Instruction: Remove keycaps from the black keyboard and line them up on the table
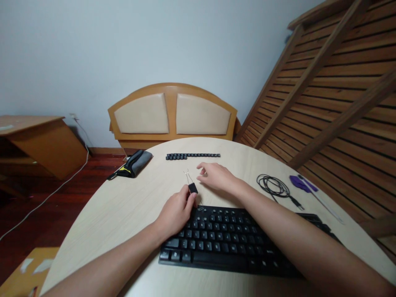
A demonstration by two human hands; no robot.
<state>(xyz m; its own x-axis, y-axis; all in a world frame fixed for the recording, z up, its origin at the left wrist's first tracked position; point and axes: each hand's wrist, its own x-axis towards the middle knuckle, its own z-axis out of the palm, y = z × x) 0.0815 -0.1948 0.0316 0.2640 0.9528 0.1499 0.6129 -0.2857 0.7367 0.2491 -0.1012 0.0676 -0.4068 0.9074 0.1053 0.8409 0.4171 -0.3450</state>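
Observation:
My left hand [177,206] is closed around the black handle of a wire keycap puller [193,188], just above the top left corner of a black keyboard [221,260]. The puller's two thin wire prongs point up and away from me. Just right of the prongs, my right hand [213,175] hovers with curled fingers apart and nothing visible in them. Part of the keyboard is covered by my right forearm. Along its top left edge, some key spots look bare of caps. Beyond my hands, black keycaps [193,156] lie in two rows, the nearer one shorter.
A folded grey and black cloth pouch [135,163] with yellow trim lies at the table's left edge. To the right are a coiled black USB cable [272,186], a purple cloth [299,184] and a thin white stick [323,201]. The round table [123,214] has a curved edge.

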